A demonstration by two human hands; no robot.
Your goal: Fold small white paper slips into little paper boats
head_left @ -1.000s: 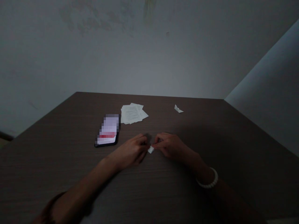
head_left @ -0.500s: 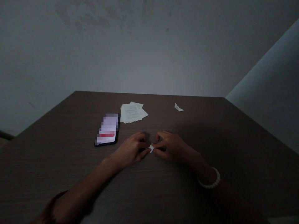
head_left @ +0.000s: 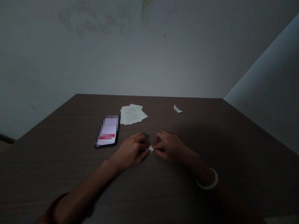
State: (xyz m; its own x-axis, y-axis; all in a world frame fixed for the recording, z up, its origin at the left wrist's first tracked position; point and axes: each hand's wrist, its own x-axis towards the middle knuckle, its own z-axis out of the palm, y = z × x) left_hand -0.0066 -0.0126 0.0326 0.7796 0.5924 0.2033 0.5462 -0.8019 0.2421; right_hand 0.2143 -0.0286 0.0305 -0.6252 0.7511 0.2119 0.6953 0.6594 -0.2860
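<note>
A small folded piece of white paper is held between my two hands, just above or on the table. My left hand pinches its left side between thumb and forefinger. From the other side my right hand grips it with thumb and forefinger, the remaining fingers curled. The fingertips cover parts of the paper, so its full shape is hidden. Farther back on the right lies a little folded white paper boat.
A phone with a lit, blurred screen lies left of my hands on the dark wooden table. Beside it sits a loose stack of printed white paper sheets. A pale wall rises behind the table's far edge.
The folded paper looked flatter a second ago and now appears bent, with its edges raised. My thumbs have come nearer to its lower edge. Both hands stay in about the same place.
</note>
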